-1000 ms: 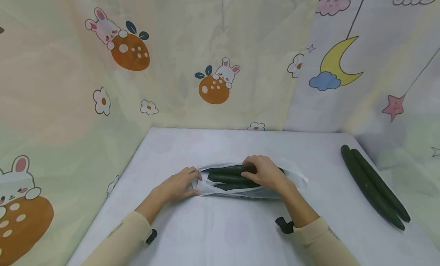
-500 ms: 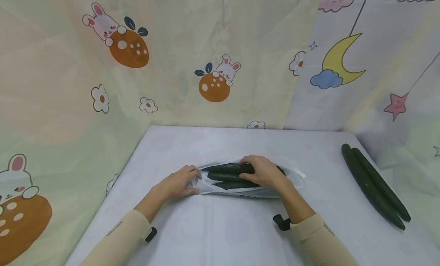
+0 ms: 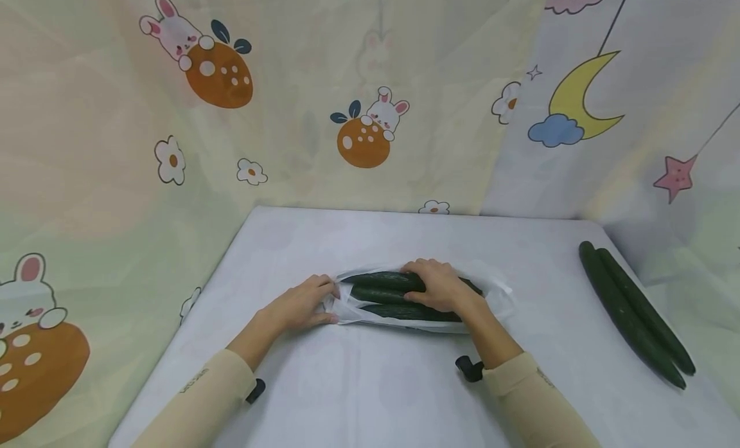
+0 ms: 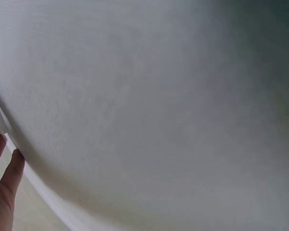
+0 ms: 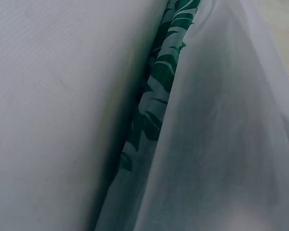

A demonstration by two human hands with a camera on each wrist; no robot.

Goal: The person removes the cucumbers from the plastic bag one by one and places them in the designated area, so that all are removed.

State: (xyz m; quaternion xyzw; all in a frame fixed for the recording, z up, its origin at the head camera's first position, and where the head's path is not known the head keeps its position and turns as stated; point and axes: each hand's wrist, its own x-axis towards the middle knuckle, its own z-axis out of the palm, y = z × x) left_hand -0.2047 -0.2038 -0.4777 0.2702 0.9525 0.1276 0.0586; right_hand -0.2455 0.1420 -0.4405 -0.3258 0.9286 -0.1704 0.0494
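Several dark green cucumbers (image 3: pixel 381 295) lie lengthwise, side by side, in a white plastic bag (image 3: pixel 347 312) in the middle of the table, showing through its opening. At the bag's left end my left hand (image 3: pixel 303 303) holds the edge, thumb at the near side and fingers at the far side. My right hand (image 3: pixel 442 286) reaches over the cucumbers from the right and grips the far one, its thumb lying over the middle one. In the right wrist view the bag's side (image 5: pixel 207 134) shows white film and a green leaf print.
Two more long cucumbers (image 3: pixel 633 313) lie side by side near the right edge of the white-covered table (image 3: pixel 358 384). A printed cloth backdrop (image 3: pixel 289 101) rises behind and beside the table.
The near cucumber shows over more of its length in the bag's opening. My right hand has shifted slightly left along the cucumbers; my left hand stays at the bag's end.
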